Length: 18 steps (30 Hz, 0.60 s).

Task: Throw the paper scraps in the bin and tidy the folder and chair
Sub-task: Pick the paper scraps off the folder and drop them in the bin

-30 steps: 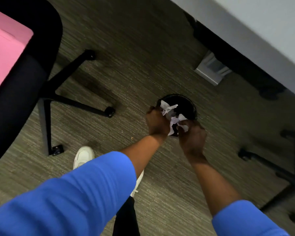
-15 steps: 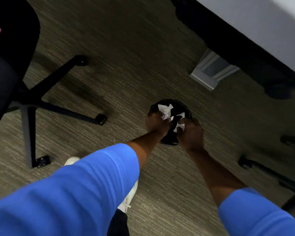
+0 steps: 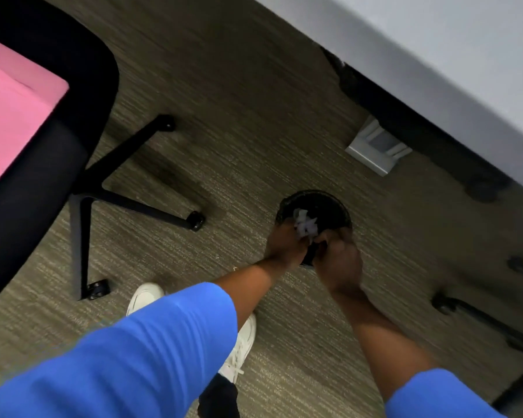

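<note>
We hold the scraps (image 3: 306,226) pinched between left hand (image 3: 287,244) and right hand (image 3: 338,260), just over the bin (image 3: 332,203). Its mouth looks narrow, so a careless release could scatter pieces onto the carpet (image 3: 224,116).

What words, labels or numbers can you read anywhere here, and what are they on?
None can be read.
Pink folder on the chair: plain, no print showing.
Paper scraps over the bin: too blurred to tell.
White shoe: no visible logo.

Folder (image 3: 9,116) on chair (image 3: 52,152), left of bin (image 3: 332,203)
</note>
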### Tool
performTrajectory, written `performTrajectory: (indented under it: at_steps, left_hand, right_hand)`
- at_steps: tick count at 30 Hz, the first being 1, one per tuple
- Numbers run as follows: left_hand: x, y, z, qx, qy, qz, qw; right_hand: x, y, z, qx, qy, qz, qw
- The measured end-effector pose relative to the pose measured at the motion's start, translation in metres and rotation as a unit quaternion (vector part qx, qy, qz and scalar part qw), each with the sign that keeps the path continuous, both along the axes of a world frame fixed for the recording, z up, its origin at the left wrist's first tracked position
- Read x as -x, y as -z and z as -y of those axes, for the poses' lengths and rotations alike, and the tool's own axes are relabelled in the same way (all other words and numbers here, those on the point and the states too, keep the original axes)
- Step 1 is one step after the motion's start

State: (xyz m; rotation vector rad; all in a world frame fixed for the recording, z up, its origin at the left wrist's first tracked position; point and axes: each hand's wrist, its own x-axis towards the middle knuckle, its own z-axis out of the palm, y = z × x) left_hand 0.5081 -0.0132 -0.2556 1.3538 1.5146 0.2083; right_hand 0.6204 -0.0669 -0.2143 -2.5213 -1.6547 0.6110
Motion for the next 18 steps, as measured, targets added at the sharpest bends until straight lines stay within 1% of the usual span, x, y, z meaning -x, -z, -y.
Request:
performTrajectory:
  at_steps: [4, 6, 9, 10, 12, 14, 16, 18]
  left_hand:
    - [0.029, -0.020, 0.009, 0.019, -0.005, 0.006, 1.000]
    - [0.051, -0.029, 0.009, 0.012, -0.003, -0.021, 1.000]
    - [0.091, -0.042, 0.013, 0.019, -0.004, -0.046, 0.999]
    - [0.106, -0.049, 0.014, 0.022, -0.011, -0.053, 0.998]
    - [0.138, -0.063, 0.017, 0.036, -0.057, -0.063, 0.996]
    - [0.171, -0.083, 0.015, 0.020, -0.089, -0.073, 0.993]
    - [0.201, -0.105, 0.011, -0.011, -0.100, -0.062, 0.993]
    - [0.233, -0.133, 0.004, -0.048, -0.117, -0.048, 0.991]
  right_hand:
    - [0.026, -0.026, -0.005, -0.038, -0.012, -0.013, 0.999]
    - [0.040, -0.036, -0.010, -0.054, -0.018, -0.016, 0.998]
    - [0.066, -0.050, -0.023, -0.042, 0.004, -0.033, 0.999]
    - [0.075, -0.055, -0.027, -0.046, 0.004, -0.043, 0.998]
    - [0.097, -0.070, -0.038, -0.037, -0.011, -0.061, 0.997]
    - [0.121, -0.092, -0.053, -0.014, -0.022, -0.073, 0.997]
    - [0.142, -0.109, -0.066, 0.011, -0.038, -0.096, 0.995]
    - [0.167, -0.128, -0.079, 0.005, -0.068, -0.124, 0.990]
